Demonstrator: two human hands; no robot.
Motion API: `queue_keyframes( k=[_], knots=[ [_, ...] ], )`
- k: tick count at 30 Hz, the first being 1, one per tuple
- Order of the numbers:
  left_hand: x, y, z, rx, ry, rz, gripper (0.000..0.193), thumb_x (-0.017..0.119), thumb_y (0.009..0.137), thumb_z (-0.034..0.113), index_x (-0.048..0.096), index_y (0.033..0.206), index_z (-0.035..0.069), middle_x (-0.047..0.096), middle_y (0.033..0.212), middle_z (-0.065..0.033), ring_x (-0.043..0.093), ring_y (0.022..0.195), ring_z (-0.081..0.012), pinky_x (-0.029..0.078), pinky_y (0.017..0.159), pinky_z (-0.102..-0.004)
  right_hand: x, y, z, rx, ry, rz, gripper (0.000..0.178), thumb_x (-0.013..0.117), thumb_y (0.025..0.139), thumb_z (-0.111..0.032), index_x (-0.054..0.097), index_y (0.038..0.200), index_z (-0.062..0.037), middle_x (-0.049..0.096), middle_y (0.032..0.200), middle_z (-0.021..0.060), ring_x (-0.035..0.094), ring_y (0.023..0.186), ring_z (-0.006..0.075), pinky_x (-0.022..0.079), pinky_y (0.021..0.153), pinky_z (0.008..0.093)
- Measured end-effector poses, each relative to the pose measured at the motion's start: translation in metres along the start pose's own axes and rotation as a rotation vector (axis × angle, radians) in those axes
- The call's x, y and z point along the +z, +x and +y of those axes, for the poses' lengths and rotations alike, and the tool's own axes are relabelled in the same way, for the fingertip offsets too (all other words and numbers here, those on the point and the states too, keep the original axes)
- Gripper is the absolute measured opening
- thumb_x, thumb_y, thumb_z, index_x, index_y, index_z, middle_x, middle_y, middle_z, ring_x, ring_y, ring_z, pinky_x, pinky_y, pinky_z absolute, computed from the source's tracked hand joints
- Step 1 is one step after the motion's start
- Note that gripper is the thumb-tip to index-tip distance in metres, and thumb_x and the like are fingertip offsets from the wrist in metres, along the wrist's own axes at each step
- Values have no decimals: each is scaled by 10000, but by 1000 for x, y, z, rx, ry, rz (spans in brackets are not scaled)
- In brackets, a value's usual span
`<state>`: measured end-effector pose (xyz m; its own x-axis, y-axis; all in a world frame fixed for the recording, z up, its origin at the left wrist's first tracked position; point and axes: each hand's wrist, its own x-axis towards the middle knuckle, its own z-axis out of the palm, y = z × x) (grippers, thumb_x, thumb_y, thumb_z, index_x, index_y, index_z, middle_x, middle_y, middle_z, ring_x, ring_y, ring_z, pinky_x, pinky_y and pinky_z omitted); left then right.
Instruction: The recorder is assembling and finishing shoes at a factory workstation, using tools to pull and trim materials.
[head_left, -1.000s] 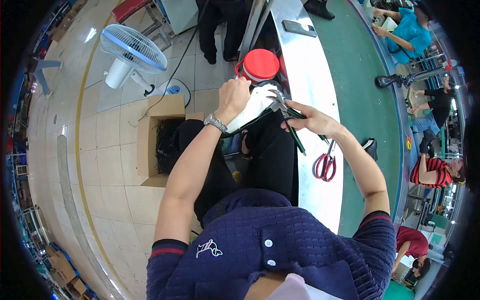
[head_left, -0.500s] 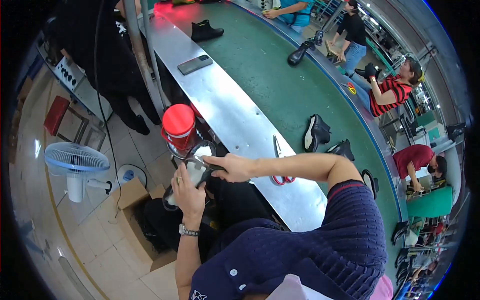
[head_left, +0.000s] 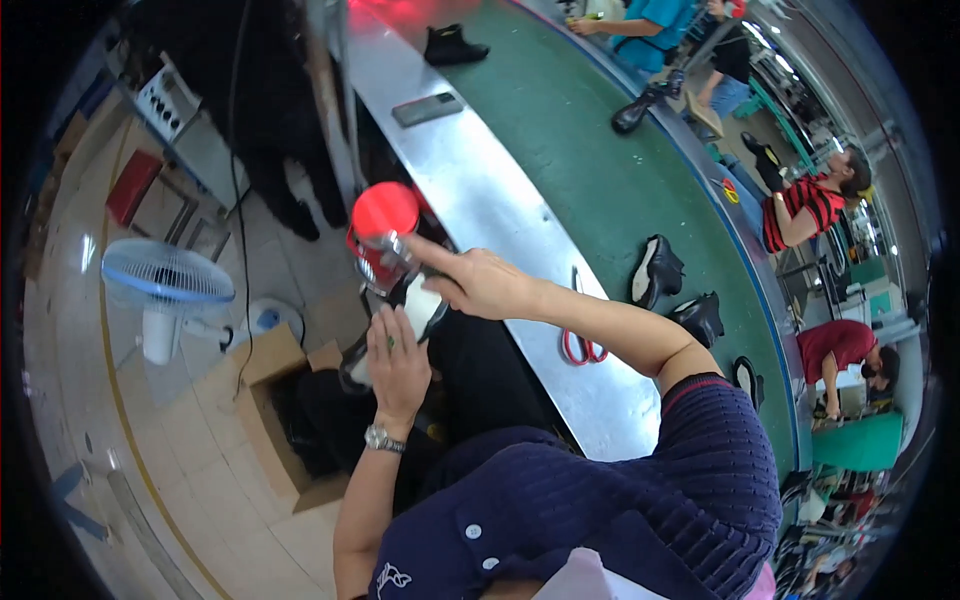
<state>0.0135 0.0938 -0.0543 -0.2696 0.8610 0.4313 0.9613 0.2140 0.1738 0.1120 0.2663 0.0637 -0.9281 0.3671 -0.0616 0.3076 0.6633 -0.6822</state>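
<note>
A dark shoe with a white sole [head_left: 422,304] is held over my lap, sole up. My left hand [head_left: 398,362] is closed round it, fingers lying across the sole. Above the shoe's upper end is my right hand [head_left: 485,282], its index finger stretched along a small metal-headed tool [head_left: 388,246]. That tool is blurred, so its exact kind does not show. Behind it stands a red-lidded container [head_left: 385,208]. Red-handled scissors [head_left: 582,347] lie on the metal ledge, beneath my right forearm.
The metal ledge [head_left: 500,190] borders a green conveyor belt [head_left: 590,190] carrying black shoes [head_left: 657,272]. A phone [head_left: 427,109] lies on the ledge. An open cardboard box [head_left: 275,400] and a fan [head_left: 168,275] stand at left. Co-workers sit across the belt.
My right hand has lifted off the shoe, up toward the red lid, with the tool. My left hand still holds the shoe. The whole view has shifted slightly.
</note>
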Motion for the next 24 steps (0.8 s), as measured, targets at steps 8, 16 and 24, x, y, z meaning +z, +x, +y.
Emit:
queue_keyframes(
  k=[8,16,24],
  knots=[
    [2,11,5,-6,-2,32,630,672,795,196,457,1296,-119,487,1308,-272,459,1222,-400,374,1048,-449,-12,-1,-8,111,61,-79,610,566,937,-181,285,1476,-137,646,722,152,660,611,265,524,614,378],
    [1,5,10,-27,66,-4,632,674,793,194,455,1289,-131,481,1305,-292,463,1221,-402,376,1047,-443,-6,5,-2,125,33,-115,588,541,929,-195,309,1463,-115,632,649,163,654,562,300,516,631,427],
    [0,4,11,-26,99,-11,628,682,785,188,461,1273,-140,480,1300,-293,462,1219,-406,374,1050,-440,0,6,6,151,-93,-161,588,557,922,-182,320,1458,-141,644,677,175,647,549,290,513,606,409]
  ],
)
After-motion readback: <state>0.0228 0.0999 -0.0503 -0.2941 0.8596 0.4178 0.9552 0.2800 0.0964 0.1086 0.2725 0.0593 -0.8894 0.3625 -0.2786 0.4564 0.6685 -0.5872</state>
